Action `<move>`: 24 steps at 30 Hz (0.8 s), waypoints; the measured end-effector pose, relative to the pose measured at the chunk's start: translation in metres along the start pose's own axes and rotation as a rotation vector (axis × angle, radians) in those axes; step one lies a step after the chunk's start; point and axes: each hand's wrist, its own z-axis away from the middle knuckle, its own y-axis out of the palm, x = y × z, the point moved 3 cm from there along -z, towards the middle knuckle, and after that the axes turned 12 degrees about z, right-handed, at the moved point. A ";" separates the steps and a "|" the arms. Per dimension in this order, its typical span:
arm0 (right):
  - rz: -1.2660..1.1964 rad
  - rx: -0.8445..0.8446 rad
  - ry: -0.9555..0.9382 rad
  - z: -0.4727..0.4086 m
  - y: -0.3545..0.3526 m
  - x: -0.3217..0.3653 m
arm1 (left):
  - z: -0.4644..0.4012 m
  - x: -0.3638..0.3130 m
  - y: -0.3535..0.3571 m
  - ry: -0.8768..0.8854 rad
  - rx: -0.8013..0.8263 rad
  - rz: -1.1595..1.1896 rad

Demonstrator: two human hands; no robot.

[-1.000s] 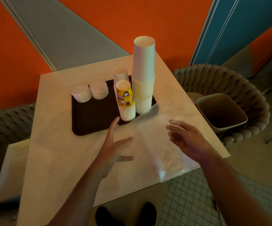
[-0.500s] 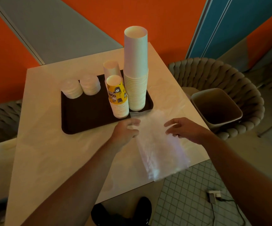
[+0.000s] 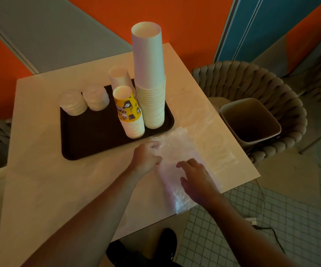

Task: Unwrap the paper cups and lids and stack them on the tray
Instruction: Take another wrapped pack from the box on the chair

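A dark tray (image 3: pixel 90 139) on the table holds a tall stack of white cups (image 3: pixel 150 78), a shorter stack topped by a yellow printed cup (image 3: pixel 129 112), a small white stack (image 3: pixel 120 76) behind it, and two piles of white lids (image 3: pixel 74 103) (image 3: pixel 96 98). An empty clear plastic wrapper (image 3: pixel 177 151) lies on the table in front of the tray's right corner. My left hand (image 3: pixel 146 157) grips the wrapper's left edge with curled fingers. Spread fingers of my right hand (image 3: pixel 196 178) rest on the wrapper's middle.
The pale table (image 3: pixel 40 170) ends close to my right hand. A second clear wrapper (image 3: pixel 213 135) lies along the table's right side. A beige bin (image 3: pixel 250 122) sits on a woven chair (image 3: pixel 271 89) to the right. Tiled floor and a cable lie below.
My left hand closed on the wrapper's left edge. My right hand moved left and down onto the wrapper. The camera came closer to the table.
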 end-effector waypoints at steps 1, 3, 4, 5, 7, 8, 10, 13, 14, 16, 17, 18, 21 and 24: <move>0.016 0.016 0.002 0.000 0.003 0.001 | -0.001 -0.001 0.000 0.018 0.007 -0.040; 0.048 0.058 0.005 0.000 0.010 0.001 | -0.003 -0.001 0.001 0.046 0.033 -0.089; 0.066 0.079 0.007 -0.002 0.013 0.001 | -0.003 -0.001 0.001 0.063 0.043 -0.108; 0.080 0.102 0.007 -0.002 0.016 0.001 | -0.003 -0.001 0.001 0.094 0.031 -0.134; 0.108 0.134 0.008 -0.003 0.021 0.001 | -0.004 0.000 0.000 0.199 -0.069 -0.261; 0.121 0.144 0.012 -0.004 0.024 0.000 | -0.003 -0.003 0.001 0.268 -0.117 -0.352; 0.126 0.153 0.024 -0.005 0.028 -0.001 | 0.002 -0.016 0.012 0.402 -0.058 -0.528; 0.173 0.144 0.016 -0.010 0.038 -0.004 | 0.012 -0.031 0.047 0.475 0.335 -0.755; 0.217 0.133 -0.005 -0.012 0.042 -0.004 | 0.014 -0.033 0.057 0.491 0.420 -0.839; 0.273 0.132 -0.024 -0.016 0.051 -0.004 | 0.013 -0.032 0.071 0.510 0.508 -0.992; 0.288 0.151 -0.011 -0.017 0.054 -0.004 | 0.012 -0.031 0.074 0.497 0.531 -1.035; 0.296 0.186 0.004 -0.018 0.056 -0.005 | 0.008 -0.030 0.076 0.475 0.549 -1.058; 0.264 0.244 0.019 -0.014 0.047 -0.004 | -0.005 -0.032 0.075 0.409 0.577 -1.113; 0.199 0.277 0.082 -0.002 0.028 -0.008 | -0.013 -0.035 0.071 0.346 0.610 -1.221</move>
